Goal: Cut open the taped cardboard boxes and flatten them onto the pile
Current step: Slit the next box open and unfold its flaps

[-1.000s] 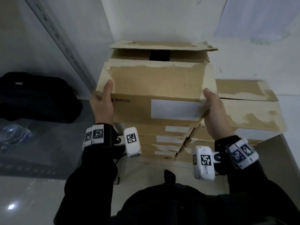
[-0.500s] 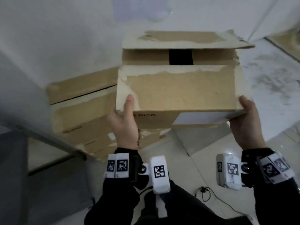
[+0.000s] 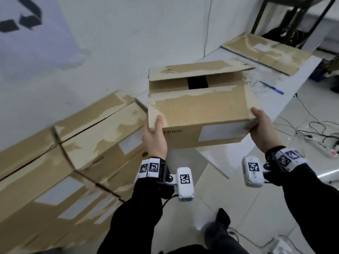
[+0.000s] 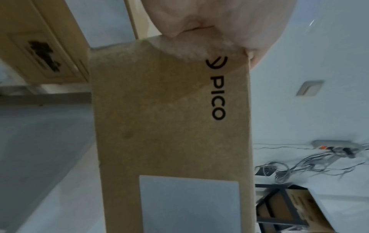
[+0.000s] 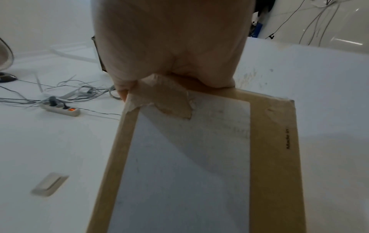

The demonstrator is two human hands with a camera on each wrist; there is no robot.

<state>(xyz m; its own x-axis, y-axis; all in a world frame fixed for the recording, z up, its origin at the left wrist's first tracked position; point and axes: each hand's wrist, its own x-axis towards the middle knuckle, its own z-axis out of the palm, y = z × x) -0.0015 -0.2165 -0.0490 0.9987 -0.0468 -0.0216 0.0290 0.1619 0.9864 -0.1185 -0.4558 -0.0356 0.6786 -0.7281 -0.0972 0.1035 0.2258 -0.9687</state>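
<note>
I hold a brown cardboard box (image 3: 200, 114) marked PICO in the air, its top flaps loose and parted over a dark gap. My left hand (image 3: 156, 136) grips its near left corner, thumb on top. My right hand (image 3: 262, 127) grips the near right corner the same way. The left wrist view shows the box (image 4: 171, 126) front with its white label under my left hand (image 4: 217, 25). The right wrist view shows the box (image 5: 199, 157) label side under my right hand (image 5: 171, 41). A stack of closed boxes (image 3: 73, 162) stands at the left. Flattened cardboard (image 3: 264, 52) lies on the white table (image 3: 293, 74).
A blue pen (image 3: 272, 88) lies on the table beyond the box. A power strip (image 3: 328, 149) and tangled cables (image 3: 315, 125) lie on the floor at the right. A dark metal rack (image 3: 286, 19) stands at the back right. The white wall is close behind.
I have turned to the right with the box in both hands. The stack of boxes has slid to my left, and the table with flattened cardboard has come into view.
</note>
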